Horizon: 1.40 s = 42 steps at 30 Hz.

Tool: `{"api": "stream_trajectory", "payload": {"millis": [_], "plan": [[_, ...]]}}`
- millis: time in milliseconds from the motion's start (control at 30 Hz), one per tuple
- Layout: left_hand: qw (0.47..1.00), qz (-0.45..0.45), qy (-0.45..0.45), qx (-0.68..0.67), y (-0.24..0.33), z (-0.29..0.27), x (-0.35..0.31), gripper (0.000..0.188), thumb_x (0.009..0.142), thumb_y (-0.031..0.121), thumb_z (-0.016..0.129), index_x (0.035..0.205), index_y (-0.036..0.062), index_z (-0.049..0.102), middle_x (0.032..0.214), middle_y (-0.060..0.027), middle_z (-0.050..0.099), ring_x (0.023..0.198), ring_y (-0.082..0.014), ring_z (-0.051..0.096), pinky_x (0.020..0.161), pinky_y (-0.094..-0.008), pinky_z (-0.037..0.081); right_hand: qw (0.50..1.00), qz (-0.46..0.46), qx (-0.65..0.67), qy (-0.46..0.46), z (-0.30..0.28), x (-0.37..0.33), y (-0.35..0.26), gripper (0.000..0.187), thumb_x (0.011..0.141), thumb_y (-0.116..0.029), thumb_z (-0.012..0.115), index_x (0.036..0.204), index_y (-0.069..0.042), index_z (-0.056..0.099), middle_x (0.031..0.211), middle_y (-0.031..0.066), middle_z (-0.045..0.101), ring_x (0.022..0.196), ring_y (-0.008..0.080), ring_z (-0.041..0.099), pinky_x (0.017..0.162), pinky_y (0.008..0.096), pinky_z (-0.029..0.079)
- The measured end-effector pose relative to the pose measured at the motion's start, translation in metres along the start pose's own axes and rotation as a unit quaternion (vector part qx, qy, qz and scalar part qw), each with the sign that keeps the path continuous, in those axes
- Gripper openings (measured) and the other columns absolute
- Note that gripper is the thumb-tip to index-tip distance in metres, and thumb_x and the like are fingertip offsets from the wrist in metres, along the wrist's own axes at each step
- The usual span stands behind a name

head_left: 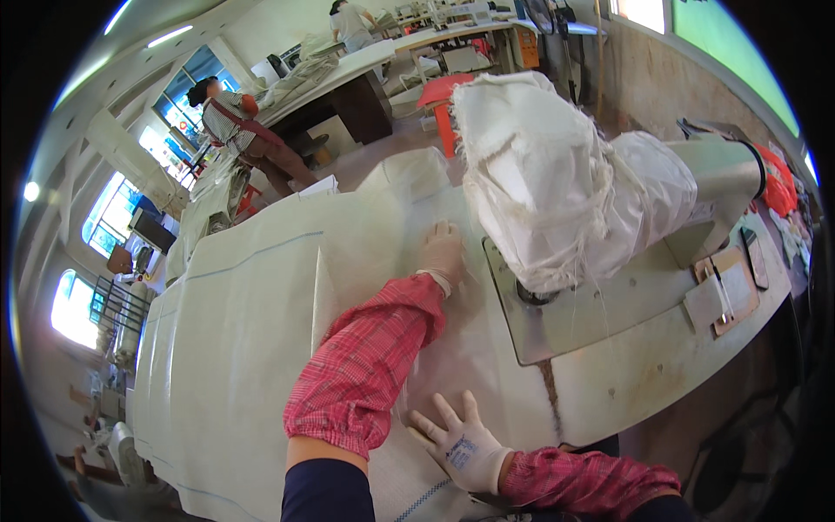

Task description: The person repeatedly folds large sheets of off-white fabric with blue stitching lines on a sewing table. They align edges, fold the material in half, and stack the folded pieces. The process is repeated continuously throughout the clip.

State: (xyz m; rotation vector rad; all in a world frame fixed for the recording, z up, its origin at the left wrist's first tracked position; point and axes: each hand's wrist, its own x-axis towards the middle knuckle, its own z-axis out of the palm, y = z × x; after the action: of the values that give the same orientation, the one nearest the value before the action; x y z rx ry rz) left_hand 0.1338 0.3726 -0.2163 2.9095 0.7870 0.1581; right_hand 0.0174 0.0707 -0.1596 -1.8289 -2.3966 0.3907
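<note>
A large white woven sheet (252, 322) with thin blue lines spreads over the table, its translucent, film-like part beneath my hands. My left hand (442, 254), in a pale glove, reaches far forward and lies flat on this film, left of the sewing machine's metal bed plate. Its fingers look extended, though slightly blurred. Nearer to me, my right hand (470, 445), gloved in white, rests on the sheet with fingers spread. Neither hand holds anything visible. Red plaid sleeve covers are on both forearms. The sewing machine's head (539, 174) is wrapped in white cloth, with loose threads hanging down.
The metal bed plate (600, 313) sits in the table's right part. Beyond it lie a phone (754, 258), a clipboard-like board (738, 291) with a pen, and red cloth (777, 183). A red stool (446, 100) stands behind the machine. Other people stand farther back.
</note>
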Motion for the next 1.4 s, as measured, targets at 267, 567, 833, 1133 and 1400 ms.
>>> {"api": "stream_trajectory", "payload": {"millis": [267, 567, 833, 1133, 1400], "plan": [[0.991, -0.13, 0.007, 0.031, 0.015, -0.002, -0.023, 0.051, 0.1, 0.044, 0.036, 0.149, 0.0302, 0.032, 0.158, -0.0076, 0.027, 0.144, -0.0428, 0.021, 0.105, -0.0741, 0.02, 0.989, -0.07, 0.128, -0.037, 0.016, -0.013, -0.02, 0.055, 0.083, -0.021, 0.058, 0.134, 0.0, 0.054, 0.144, 0.0167, 0.046, 0.137, 0.0361, 0.038, 0.112, 0.0525, 0.029], [0.991, -0.134, 0.0, 0.02, 0.02, -0.011, -0.026, 0.053, 0.1, 0.047, 0.033, 0.151, 0.0326, 0.031, 0.16, -0.0056, 0.025, 0.147, -0.0398, 0.018, 0.108, -0.0713, 0.02, 0.525, 0.278, 0.745, 0.302, -0.019, 0.017, 0.109, 0.03, 0.087, -0.024, 0.067, 0.097, 0.003, 0.057, 0.098, 0.0138, 0.06, 0.09, 0.0174, 0.063, 0.073, 0.0331, 0.052], [0.989, -0.131, 0.062, 0.025, 0.022, -0.01, -0.026, 0.049, 0.095, 0.042, 0.046, 0.14, 0.0226, 0.048, 0.146, -0.0102, 0.044, 0.14, -0.0394, 0.031, 0.105, -0.0687, 0.026, 0.856, 0.421, 0.18, 0.239, -0.013, 0.079, 0.112, 0.038, 0.085, -0.033, 0.062, 0.1, 0.0, 0.055, 0.083, 0.0227, 0.066, 0.085, 0.0419, 0.065, 0.078, 0.0512, 0.051], [0.996, -0.055, 0.038, 0.055, 0.038, -0.014, -0.021, 0.035, 0.089, 0.034, 0.061, 0.103, 0.002, 0.069, 0.108, -0.0193, 0.068, 0.101, -0.0381, 0.065, 0.083, -0.0437, 0.053, 0.955, 0.292, 0.0, 0.052, 0.024, -0.041, -0.006, 0.057, 0.087, -0.012, 0.053, 0.136, 0.013, 0.04, 0.084, 0.0139, 0.069, 0.07, 0.0274, 0.07, 0.06, 0.0408, 0.055], [0.995, -0.037, -0.02, 0.095, -0.002, 0.003, 0.025, 0.022, 0.084, 0.018, 0.065, 0.093, -0.0011, 0.071, 0.093, -0.0203, 0.071, 0.086, -0.0345, 0.07, 0.073, -0.0406, 0.056, 0.952, 0.293, 0.075, -0.046, -0.007, -0.049, 0.002, 0.07, 0.085, -0.013, 0.052, 0.144, 0.014, 0.027, 0.086, 0.0149, 0.071, 0.071, 0.0279, 0.07, 0.064, 0.0411, 0.054]]}}
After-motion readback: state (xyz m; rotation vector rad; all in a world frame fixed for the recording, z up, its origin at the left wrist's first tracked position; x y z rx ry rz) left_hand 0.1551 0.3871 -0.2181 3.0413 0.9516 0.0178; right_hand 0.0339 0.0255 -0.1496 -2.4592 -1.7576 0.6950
